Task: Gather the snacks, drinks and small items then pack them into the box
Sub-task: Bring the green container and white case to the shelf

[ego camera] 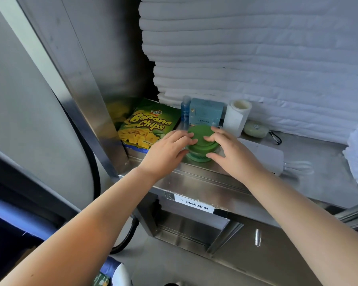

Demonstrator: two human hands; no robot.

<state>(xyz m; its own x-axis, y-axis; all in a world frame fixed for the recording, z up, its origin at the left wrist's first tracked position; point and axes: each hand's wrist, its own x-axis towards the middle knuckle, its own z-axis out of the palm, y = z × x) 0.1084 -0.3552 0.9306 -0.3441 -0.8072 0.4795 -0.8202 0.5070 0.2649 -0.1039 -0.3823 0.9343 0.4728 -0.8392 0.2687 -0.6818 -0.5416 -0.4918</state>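
Both left hand (167,152) and right hand (233,154) clasp green jar (200,131); chips box (147,125) beside.

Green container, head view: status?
Left hand and right hand both grip green container on steel shelf. Banana Chips box beside it, blue box behind. Lift path looks open.

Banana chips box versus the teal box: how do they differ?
The banana chips box lies face up at the shelf's left end; the teal box stands upright between a blue bottle and a white roll. The chips box is green and yellow with big lettering; the teal box is pale with small print. The chips box looks larger than the teal box. Both sit on the steel shelf.
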